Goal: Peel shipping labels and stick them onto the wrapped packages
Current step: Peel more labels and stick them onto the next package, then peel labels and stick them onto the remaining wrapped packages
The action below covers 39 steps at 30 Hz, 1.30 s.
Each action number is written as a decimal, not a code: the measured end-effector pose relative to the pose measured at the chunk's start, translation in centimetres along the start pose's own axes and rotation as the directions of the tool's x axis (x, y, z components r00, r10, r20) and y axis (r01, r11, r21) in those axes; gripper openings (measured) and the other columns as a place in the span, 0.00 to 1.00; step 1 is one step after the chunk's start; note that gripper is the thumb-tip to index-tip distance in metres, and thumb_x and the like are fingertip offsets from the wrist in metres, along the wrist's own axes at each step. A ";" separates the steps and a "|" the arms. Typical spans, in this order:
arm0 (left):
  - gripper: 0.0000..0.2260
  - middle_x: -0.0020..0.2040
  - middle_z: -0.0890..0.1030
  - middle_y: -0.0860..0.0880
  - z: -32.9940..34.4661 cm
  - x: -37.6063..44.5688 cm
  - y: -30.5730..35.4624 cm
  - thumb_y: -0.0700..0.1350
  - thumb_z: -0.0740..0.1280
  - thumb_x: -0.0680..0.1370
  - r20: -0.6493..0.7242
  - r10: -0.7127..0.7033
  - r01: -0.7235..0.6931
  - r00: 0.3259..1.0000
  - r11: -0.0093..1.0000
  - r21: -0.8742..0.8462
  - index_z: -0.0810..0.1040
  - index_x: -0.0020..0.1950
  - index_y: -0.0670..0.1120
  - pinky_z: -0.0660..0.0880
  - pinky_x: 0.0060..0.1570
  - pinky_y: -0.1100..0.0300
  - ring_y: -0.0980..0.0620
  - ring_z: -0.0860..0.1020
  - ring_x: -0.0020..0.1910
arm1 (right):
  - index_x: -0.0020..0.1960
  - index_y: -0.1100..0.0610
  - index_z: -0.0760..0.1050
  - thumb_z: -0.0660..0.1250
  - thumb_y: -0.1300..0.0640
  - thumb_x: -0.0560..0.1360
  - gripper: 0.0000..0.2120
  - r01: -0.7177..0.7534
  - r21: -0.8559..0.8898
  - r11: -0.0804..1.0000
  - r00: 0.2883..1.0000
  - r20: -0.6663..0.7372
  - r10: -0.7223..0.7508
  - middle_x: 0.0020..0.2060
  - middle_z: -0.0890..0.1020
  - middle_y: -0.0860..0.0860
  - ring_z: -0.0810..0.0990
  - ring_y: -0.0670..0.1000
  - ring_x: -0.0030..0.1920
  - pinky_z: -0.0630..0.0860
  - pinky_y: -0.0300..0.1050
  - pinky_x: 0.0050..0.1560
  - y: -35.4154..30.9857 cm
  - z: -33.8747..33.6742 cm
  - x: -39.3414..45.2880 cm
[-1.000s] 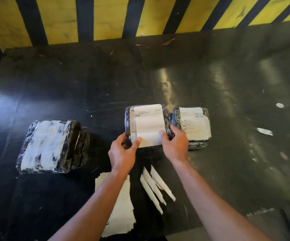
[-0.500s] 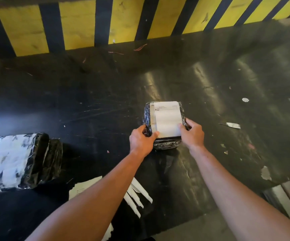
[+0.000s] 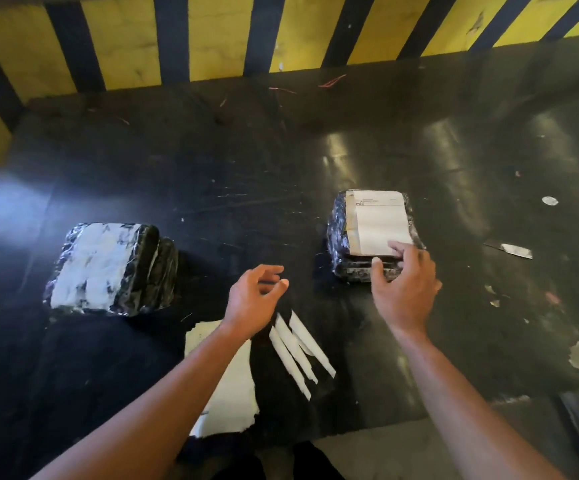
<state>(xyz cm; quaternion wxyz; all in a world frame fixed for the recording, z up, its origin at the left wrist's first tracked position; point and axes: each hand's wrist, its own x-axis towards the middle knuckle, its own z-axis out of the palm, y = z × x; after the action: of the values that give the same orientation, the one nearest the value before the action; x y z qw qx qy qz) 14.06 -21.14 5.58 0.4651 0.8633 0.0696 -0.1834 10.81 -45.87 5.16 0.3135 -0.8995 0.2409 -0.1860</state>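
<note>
Head view, looking forward and down: left hand [image 3: 253,299] above the desk [image 3: 212,188], fingers loosely spread, holding nothing, near the stack of label sheets [image 3: 227,382]. Right hand [image 3: 402,289] at the near edge of the labelled package [image 3: 371,233], fingers relaxed and resting on the corner of its white label [image 3: 380,223], thumb against the package's near side; no firm grip evident. Labelled package flat on the desk, right of centre. Second stack of wrapped packages [image 3: 108,268] well apart at the left, top face white and smeared; printed label there not discernible. Peeled backing strips [image 3: 298,351] fanned between the two forearms. Probable risks: label corner lifting or creasing over the wrinkled film if pressed unevenly; package sliding on the glossy desk under a one-sided push; next label sticking to loose backing strips or picking up debris if set down adhesive-side first; mislabelling if the left stack is taken for finished. Desk surface black, shiny, scratched, littered with paper scraps [image 3: 510,250] and worn patches at the right. Yellow-and-black striped barrier [image 3: 212,36] along the far edge.
</note>
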 end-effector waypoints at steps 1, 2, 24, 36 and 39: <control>0.16 0.62 0.82 0.54 -1.4 -1.0 -1.3 0.49 0.71 0.82 -0.029 -0.016 0.016 0.999 1.000 -0.004 0.79 0.69 0.53 0.75 0.45 0.71 0.61 0.81 0.53 | 0.61 0.52 0.78 0.72 0.51 0.76 0.15 0.032 0.042 0.999 0.998 0.056 -0.034 0.55 0.81 0.51 0.79 0.54 0.56 0.72 0.55 0.57 -0.7 0.5 -1.5; 0.14 0.60 0.83 0.54 -2.8 -2.1 -2.7 0.48 0.71 0.82 -0.059 -0.032 0.032 0.998 0.999 -0.009 0.80 0.68 0.52 0.76 0.46 0.70 0.61 0.81 0.54 | 0.60 0.52 0.78 0.73 0.52 0.77 0.13 0.054 0.100 0.994 0.991 0.120 -0.066 0.53 0.81 0.49 0.80 0.51 0.53 0.76 0.52 0.55 -1.5 1.0 -3.1; 0.18 0.59 0.84 0.49 -6.6 -9.8 -20.3 0.47 0.77 0.78 -0.018 -0.516 0.506 0.856 0.845 -0.171 0.78 0.65 0.49 0.80 0.38 0.60 0.51 0.83 0.53 | 0.45 0.57 0.81 0.82 0.52 0.71 0.13 -0.578 -0.079 0.812 0.551 0.696 0.460 0.45 0.84 0.50 0.81 0.48 0.44 0.71 0.40 0.37 -7.9 12.9 -18.8; 0.19 0.60 0.85 0.49 -7.2 -8.8 -21.1 0.50 0.76 0.79 0.025 -0.513 0.509 0.858 0.843 -0.174 0.77 0.68 0.49 0.84 0.47 0.56 0.52 0.84 0.52 | 0.46 0.56 0.84 0.77 0.61 0.77 0.03 -0.594 -0.023 0.804 0.568 0.696 0.439 0.50 0.86 0.49 0.82 0.50 0.52 0.76 0.41 0.48 -7.3 11.1 -18.6; 0.19 0.53 0.83 0.55 -7.7 -9.0 -20.5 0.54 0.75 0.79 -0.101 -0.452 0.444 0.886 0.891 -0.097 0.77 0.67 0.51 0.81 0.46 0.56 0.55 0.82 0.49 | 0.48 0.57 0.84 0.76 0.62 0.77 0.02 -0.631 0.104 0.769 0.580 0.722 0.378 0.49 0.87 0.51 0.84 0.55 0.55 0.82 0.51 0.59 -7.4 9.6 -18.0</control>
<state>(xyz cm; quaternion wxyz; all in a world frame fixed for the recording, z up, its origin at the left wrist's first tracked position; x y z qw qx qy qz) 1.73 -2.85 -3.01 0.4354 0.8164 0.3014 -0.2305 3.13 -26.35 -0.36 0.5725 -0.7237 0.3260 0.2054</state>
